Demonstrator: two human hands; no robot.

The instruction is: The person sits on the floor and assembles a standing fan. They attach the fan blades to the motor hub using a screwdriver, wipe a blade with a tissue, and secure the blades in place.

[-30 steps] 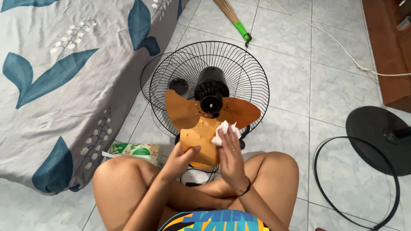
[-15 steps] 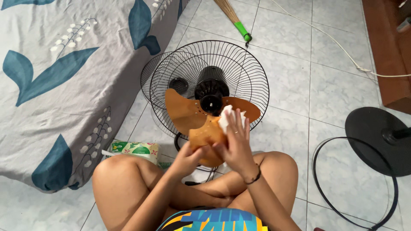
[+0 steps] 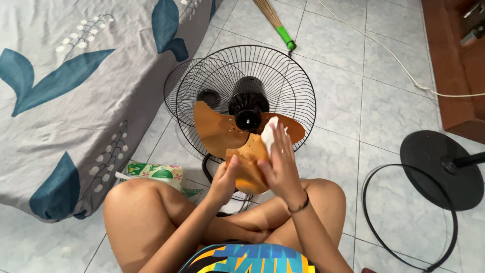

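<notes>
On the tiled floor, at twelve o'clock from the knees, a smooth orange fan blade point(image 3: 222, 132) sits in a round black wire cage point(image 3: 298, 96). The left hand point(image 3: 224, 181) grips the near blade. The right hand point(image 3: 279, 163), flat, presses a crumpled white tissue point(image 3: 268, 132), now farther up near the hub.

A fan blade point(image 3: 222, 132) lies on a wire grille point(image 3: 283, 81) at centre, a bed point(image 3: 76, 86) to its left, a tissue pack point(image 3: 154, 173) near-left, a round stand base point(image 3: 437, 169) and loose ring point(image 3: 376, 222) right, a broom point(image 3: 278, 25) beyond.
</notes>
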